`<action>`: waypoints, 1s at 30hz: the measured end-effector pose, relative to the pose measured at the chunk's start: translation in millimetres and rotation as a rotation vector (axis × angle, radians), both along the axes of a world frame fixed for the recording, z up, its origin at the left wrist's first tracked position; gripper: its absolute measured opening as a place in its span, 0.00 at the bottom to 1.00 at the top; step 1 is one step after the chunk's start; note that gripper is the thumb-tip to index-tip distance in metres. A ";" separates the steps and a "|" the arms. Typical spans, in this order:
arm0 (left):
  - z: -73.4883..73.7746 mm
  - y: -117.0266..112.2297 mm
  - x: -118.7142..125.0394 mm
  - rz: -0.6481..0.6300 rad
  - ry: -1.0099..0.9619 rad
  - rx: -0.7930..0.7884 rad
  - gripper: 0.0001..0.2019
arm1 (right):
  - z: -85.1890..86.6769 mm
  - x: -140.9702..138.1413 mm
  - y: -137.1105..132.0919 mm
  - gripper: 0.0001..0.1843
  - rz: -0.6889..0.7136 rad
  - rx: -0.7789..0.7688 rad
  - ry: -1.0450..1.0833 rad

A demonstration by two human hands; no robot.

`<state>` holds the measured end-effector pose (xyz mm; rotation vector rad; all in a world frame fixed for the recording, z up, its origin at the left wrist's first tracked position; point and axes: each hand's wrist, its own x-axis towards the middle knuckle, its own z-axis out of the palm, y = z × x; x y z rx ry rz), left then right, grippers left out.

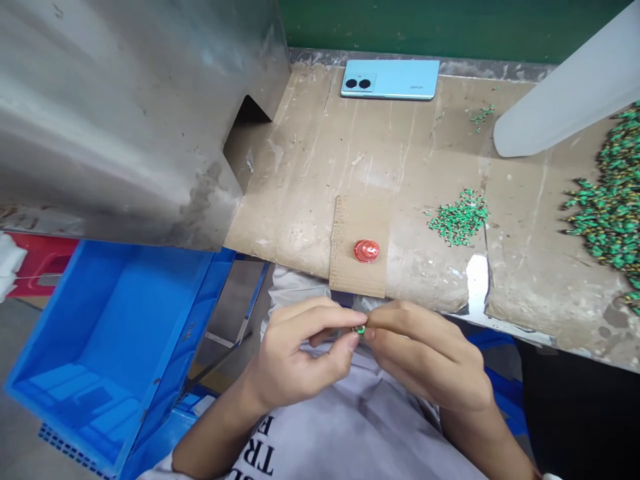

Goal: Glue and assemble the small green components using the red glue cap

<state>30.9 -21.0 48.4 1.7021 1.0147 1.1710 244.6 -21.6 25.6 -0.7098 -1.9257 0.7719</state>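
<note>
My left hand (pixel 305 350) and my right hand (pixel 430 353) meet in front of my shirt, just below the table's near edge. Between their fingertips is a tiny green piece (pixel 360 329); thumb and finger of each hand pinch at it, and most of it is covered. Just ahead lies a small red oval thing (pixel 367 251), shiny on top, on a cardboard piece (pixel 357 283). To its right on the table is a small heap of green bits (pixel 460 219). A bigger pile of green and dark pieces (pixel 613 200) spreads at the right edge.
A light blue phone (pixel 390 79) lies at the back by the green wall. A white cylinder (pixel 560 93) leans in from the upper right, near a few loose green bits (pixel 483 115). A metal housing (pixel 150 107) fills the left; below it stands a blue crate (pixel 115 333).
</note>
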 end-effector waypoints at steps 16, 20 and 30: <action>15.4 -0.8 7.4 0.115 0.125 -0.056 0.10 | -2.1 -1.9 2.6 0.12 -0.084 0.150 -0.087; 14.8 -2.1 9.0 0.131 0.165 -0.039 0.10 | -6.9 -5.8 3.6 0.11 -0.117 0.138 -0.058; 10.2 1.8 12.9 0.145 0.103 -0.064 0.10 | -4.2 -10.0 2.7 0.18 -0.098 -0.021 0.021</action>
